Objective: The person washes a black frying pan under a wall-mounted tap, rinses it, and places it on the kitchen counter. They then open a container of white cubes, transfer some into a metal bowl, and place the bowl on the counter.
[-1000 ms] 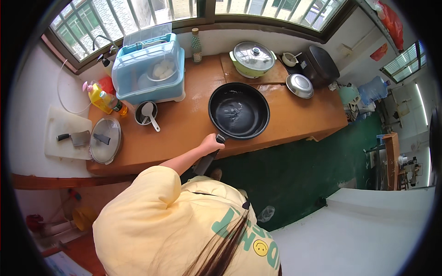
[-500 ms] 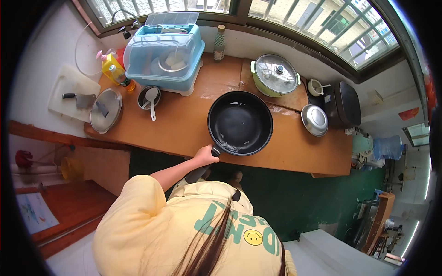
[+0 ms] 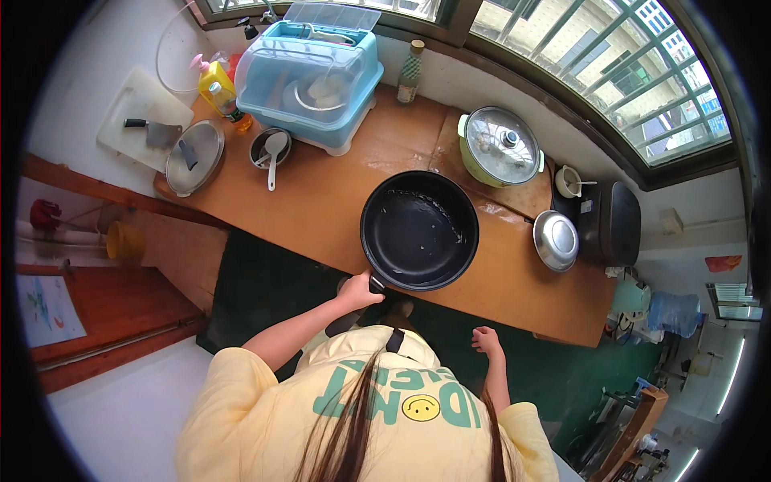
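Observation:
My left hand (image 3: 357,292) is wrapped round the short handle of a deep black frying pan (image 3: 418,233). The pan is over the front edge of the brown table (image 3: 321,217), its inside facing up with a thin film and drops of water in it. Whether its base touches the table cannot be told. My right hand (image 3: 485,340) hangs in front of the table, to the right of the pan, loosely curled with its fingers a little apart and nothing seen in it.
Behind the pan stand a blue dish box (image 3: 361,104), a glass bottle (image 3: 410,72) and a green lidded pot (image 3: 498,173). To the right are a metal bowl (image 3: 555,240) and a black appliance (image 3: 614,221). A pan lid (image 3: 201,165), small pot (image 3: 261,157) and cleaver (image 3: 161,134) lie left.
My right hand has come into view at the right. The water in the pan has shifted from the near side toward the far and right sides. My left hand keeps its grip.

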The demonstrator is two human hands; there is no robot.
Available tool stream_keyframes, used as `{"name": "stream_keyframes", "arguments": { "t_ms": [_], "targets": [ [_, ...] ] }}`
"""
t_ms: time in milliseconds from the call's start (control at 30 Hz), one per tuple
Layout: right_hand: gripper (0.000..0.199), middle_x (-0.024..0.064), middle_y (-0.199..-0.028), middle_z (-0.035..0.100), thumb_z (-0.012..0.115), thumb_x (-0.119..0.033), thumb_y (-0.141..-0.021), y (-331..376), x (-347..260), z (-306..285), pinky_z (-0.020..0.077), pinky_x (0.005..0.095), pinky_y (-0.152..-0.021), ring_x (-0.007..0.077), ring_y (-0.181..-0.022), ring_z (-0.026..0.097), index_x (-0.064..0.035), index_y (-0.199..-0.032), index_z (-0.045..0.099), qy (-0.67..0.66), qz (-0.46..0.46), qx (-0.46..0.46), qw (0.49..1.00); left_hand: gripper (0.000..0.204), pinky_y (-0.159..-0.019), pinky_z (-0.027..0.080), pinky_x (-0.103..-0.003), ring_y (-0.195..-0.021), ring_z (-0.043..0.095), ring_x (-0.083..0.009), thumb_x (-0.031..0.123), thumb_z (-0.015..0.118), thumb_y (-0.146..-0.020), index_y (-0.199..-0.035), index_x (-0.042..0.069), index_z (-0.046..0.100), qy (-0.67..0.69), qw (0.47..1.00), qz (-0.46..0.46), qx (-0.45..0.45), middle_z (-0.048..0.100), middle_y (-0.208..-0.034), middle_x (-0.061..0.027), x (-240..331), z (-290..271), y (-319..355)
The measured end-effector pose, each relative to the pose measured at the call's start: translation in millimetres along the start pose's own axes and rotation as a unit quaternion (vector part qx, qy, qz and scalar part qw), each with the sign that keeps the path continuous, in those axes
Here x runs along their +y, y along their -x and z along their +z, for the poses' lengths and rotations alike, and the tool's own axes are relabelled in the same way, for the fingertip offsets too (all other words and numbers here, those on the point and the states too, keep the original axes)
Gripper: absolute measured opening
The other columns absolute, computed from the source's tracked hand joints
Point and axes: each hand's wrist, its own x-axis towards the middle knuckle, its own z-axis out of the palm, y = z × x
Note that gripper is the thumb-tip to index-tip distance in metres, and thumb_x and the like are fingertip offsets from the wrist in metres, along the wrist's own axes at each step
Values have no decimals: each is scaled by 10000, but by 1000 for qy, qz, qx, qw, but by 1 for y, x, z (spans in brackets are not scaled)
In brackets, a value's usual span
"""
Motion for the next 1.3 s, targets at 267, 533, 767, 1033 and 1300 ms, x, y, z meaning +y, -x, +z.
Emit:
{"name": "stream_keyframes", "arguments": {
  "t_ms": [267, 533, 767, 1033, 1300],
  "targets": [
    [250, 126, -792, 617, 580, -173, -784, 8, 71, 83, 499, 302, -576, 206, -670, 612, 23, -940, 591, -34, 6, 24, 999, 284, -571, 460, -262, -620, 583, -124, 278, 535, -838, -847, -2, 585, 147, 976, 53, -154, 602, -708, -82, -7, -113, -63],
    [218, 57, -688, 589, 552, -171, -805, 68, 87, 162, 437, 258, -445, 140, -537, 569, -7, -948, 566, -146, 114, 6, 983, 132, -541, 439, -220, -573, 546, -114, 57, 448, -826, -880, -5, 551, 457, 862, 28, 217, 573, -711, -76, 25, -236, -157],
    [232, 79, -747, 601, 544, -170, -812, 93, 95, 225, 456, 291, -507, 160, -603, 574, 5, -961, 571, -145, 117, -31, 982, 228, -659, 432, -237, -729, 549, -144, -109, 387, -765, -926, -37, 531, 332, 800, 482, -131, 562, -788, -101, 206, -217, -8],
    [209, 95, -741, 620, 572, -142, -784, 62, 100, 265, 468, 293, -522, 160, -610, 584, 13, -920, 601, -179, 59, 17, 982, 61, -499, 368, -273, -597, 474, -185, 25, 491, -718, -680, 13, 446, 136, 548, 778, -275, 472, -729, -83, 311, -228, 102],
    [169, 76, -676, 583, 559, -121, -792, 60, 73, 242, 469, 280, -479, 161, -552, 566, 19, -884, 586, -253, 68, -29, 965, 98, -525, 404, -255, -607, 533, -167, -32, 488, -697, -780, 10, 520, 125, 568, 801, -143, 540, -722, -73, 276, -241, 113]
  ]
}}
